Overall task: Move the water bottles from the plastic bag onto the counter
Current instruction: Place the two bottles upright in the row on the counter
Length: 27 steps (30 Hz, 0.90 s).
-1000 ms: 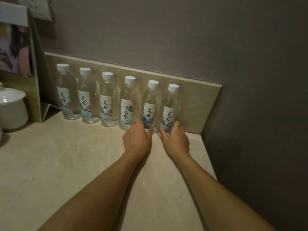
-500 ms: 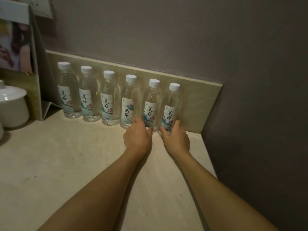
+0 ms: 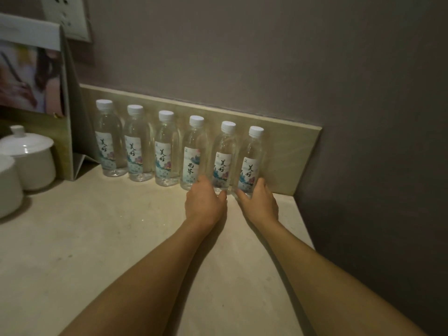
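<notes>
Six water bottles stood upright in a row on the counter (image 3: 121, 238), backs near the low beige backsplash (image 3: 291, 151), all w/ white caps & printed labels; neighbours stood just beside each other, some maybe touching, couldn't tell. From the left: 1st bottle (image 3: 109, 141), 2nd bottle (image 3: 138, 146), 3rd bottle (image 3: 166, 151), 4th bottle (image 3: 194, 154), 5th bottle (image 3: 224, 156), 6th bottle (image 3: 251, 161). Left hand (image 3: 204, 204) was at the base of the 5th bottle, fingers curled round its lower left side & reaching in front of the 4th bottle's base, thumb at the bottle's foot, so it gripped the 5th. Right hand (image 3: 260, 204) held the base of the 6th bottle, thumb on the near left of the foot, fingers wrapped round the right side up by the label's lower edge. Both bottles looked set down on the counter, not lifted. Both forearms came in from the bottom edge, bare. No plastic bag in view. At far left stood a white lidded jar (image 3: 31, 158) w/ another white container (image 3: 8, 185) in front of it, cut off by the frame edge. Behind them a folding display card (image 3: 34, 76) w/ a blurred photo stood on the counter, just left of the 1st bottle. A wall socket (image 3: 66, 15) sat on the grey-mauve wall (image 3: 242, 57) above it
</notes>
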Tool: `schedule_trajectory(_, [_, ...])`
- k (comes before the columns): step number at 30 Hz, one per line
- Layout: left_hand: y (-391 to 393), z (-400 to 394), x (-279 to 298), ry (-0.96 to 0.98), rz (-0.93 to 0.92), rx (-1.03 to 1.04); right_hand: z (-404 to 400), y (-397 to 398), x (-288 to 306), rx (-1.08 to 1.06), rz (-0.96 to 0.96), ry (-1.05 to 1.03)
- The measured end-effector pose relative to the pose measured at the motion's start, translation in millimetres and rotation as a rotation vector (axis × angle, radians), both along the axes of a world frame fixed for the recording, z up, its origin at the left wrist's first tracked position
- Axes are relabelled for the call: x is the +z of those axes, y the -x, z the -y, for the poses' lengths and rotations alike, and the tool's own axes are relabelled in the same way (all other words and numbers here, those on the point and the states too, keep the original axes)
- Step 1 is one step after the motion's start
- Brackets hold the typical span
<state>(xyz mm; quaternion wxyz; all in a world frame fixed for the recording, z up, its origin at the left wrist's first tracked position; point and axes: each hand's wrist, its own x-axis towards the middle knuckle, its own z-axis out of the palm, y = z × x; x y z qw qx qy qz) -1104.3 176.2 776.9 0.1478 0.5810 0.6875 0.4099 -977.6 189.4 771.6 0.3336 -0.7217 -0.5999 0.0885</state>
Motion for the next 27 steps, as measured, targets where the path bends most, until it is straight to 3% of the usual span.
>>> schedule_trajectory(12, [5,11,2,-0.081,0.024,-0.098,5,2,7,-0.008,-0.100,0.014])
schedule_trajectory(20, [-27,20,21,-0.120,0.044,-0.224,28,-22,28,0.017,-0.152,-0.122])
schedule_trajectory(27, [-97,39,49,-0.188,0.035,-0.314,63,-88,58,-0.051,-0.197,-0.299])
